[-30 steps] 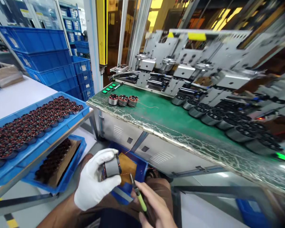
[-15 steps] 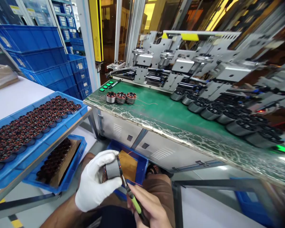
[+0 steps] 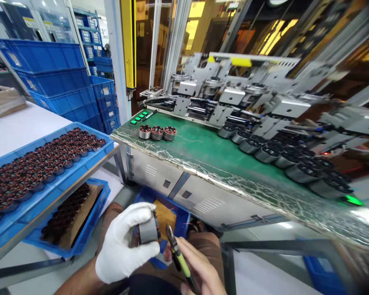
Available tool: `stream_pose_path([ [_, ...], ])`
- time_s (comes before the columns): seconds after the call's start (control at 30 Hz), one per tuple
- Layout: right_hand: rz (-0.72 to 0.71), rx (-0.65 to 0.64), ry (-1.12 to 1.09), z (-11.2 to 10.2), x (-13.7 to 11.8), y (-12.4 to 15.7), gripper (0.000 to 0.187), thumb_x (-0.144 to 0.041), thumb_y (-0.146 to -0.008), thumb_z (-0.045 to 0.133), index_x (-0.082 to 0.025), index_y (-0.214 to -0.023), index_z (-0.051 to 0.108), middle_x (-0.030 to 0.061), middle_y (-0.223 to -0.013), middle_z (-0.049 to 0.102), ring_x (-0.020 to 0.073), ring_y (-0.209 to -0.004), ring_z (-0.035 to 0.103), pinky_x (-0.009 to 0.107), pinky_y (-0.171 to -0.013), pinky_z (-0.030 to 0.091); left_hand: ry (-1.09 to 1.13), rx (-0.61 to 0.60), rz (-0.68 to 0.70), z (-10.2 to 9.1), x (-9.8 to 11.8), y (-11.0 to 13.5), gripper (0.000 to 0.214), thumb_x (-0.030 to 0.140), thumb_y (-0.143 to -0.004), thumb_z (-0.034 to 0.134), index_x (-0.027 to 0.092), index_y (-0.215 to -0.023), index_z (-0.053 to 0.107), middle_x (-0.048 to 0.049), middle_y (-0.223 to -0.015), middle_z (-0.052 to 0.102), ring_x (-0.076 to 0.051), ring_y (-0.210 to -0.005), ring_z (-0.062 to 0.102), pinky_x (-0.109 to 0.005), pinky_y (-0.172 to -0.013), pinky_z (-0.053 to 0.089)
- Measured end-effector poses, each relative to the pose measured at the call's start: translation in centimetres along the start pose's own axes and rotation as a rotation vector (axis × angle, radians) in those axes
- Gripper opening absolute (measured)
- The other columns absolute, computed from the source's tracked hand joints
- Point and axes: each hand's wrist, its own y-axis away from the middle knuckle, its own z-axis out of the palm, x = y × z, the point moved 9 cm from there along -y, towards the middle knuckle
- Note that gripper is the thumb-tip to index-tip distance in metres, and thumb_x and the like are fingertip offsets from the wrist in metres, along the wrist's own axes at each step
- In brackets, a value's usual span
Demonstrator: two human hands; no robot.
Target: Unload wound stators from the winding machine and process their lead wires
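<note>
My left hand (image 3: 124, 241), in a white glove, is closed around a motor stator (image 3: 148, 230), a grey metal ring with copper windings showing at its edge. The stator lies on its side, its wound end turned to the right. Bare and ungloved, my right hand (image 3: 199, 266) grips a pair of cutting pliers (image 3: 178, 258) with green and black handles. The pliers' jaws point up and stand a short way right of the stator, apart from it. Below both hands is a blue bin (image 3: 183, 219) on the floor with a brown sheet inside.
Three wound stators (image 3: 157, 132) stand on the green bench top (image 3: 199, 153). Several grey stators (image 3: 269, 151) line its right side before the machine fixtures (image 3: 230, 96). At left, a blue tray (image 3: 109, 145) holds many wound stators; another blue tray (image 3: 103, 192) sits beneath. Blue crates (image 3: 55, 69) are stacked behind.
The pliers' jaws have moved from the stator's wound edge to a spot apart on its right. My left hand still holds the stator. The camera view has shifted slightly.
</note>
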Motion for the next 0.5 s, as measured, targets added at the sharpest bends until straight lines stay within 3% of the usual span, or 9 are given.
stream_pose_path([
  [0.1,-0.031,-0.025,0.209,0.0,-1.1,-0.8,0.067,-0.018,-0.083,0.054,-0.018,-0.15,0.046,0.0135,-0.116,0.067,0.0265,-0.103,0.067,0.032,-0.089,0.058,-0.072,-0.048,0.059,0.2,0.3,0.4,0.058,0.014,-0.077,0.078,0.029,-0.13,0.059,-0.0105,-0.133,0.063,-0.023,-0.122,0.064,-0.031,-0.099,0.057],
  [0.23,-0.11,-0.008,0.289,0.1,-2.2,-1.3,0.077,-0.008,-0.077,0.048,-0.02,-0.152,0.041,0.0113,-0.118,0.066,0.0224,-0.103,0.068,0.027,-0.088,0.058,-0.165,-0.107,0.08,0.5,0.3,0.6,0.059,0.014,-0.077,0.077,0.028,-0.131,0.057,-0.0113,-0.133,0.063,-0.023,-0.12,0.065,-0.032,-0.1,0.057],
  [0.33,-0.193,0.053,0.306,-0.1,-2.2,-1.4,0.078,-0.004,-0.075,0.048,-0.021,-0.151,0.042,0.0074,-0.098,0.069,0.0178,-0.084,0.069,0.021,-0.078,0.058,-0.21,-0.136,0.079,0.8,0.5,0.4,0.06,0.013,-0.075,0.077,0.029,-0.13,0.057,-0.0103,-0.131,0.065,-0.023,-0.118,0.066,-0.031,-0.098,0.057],
  [0.43,-0.237,0.059,0.271,-0.2,-0.8,-1.1,0.078,-0.003,-0.075,0.047,-0.025,-0.15,0.045,0.0027,-0.085,0.067,0.0146,-0.071,0.068,0.018,-0.069,0.057,-0.229,-0.149,0.07,1.0,1.0,0.3,0.059,0.011,-0.073,0.077,0.029,-0.125,0.058,-0.0089,-0.128,0.066,-0.022,-0.114,0.068,-0.028,-0.094,0.058],
  [0.5,-0.166,0.041,0.273,-0.7,1.3,-0.4,0.074,-0.004,-0.078,0.046,-0.025,-0.149,0.046,0.0031,-0.088,0.069,0.0138,-0.067,0.068,0.018,-0.066,0.057,-0.269,-0.144,0.033,0.5,1.1,0.2,0.052,0.008,-0.071,0.076,0.028,-0.117,0.06,-0.0072,-0.124,0.067,-0.021,-0.11,0.069,-0.027,-0.09,0.059],
])
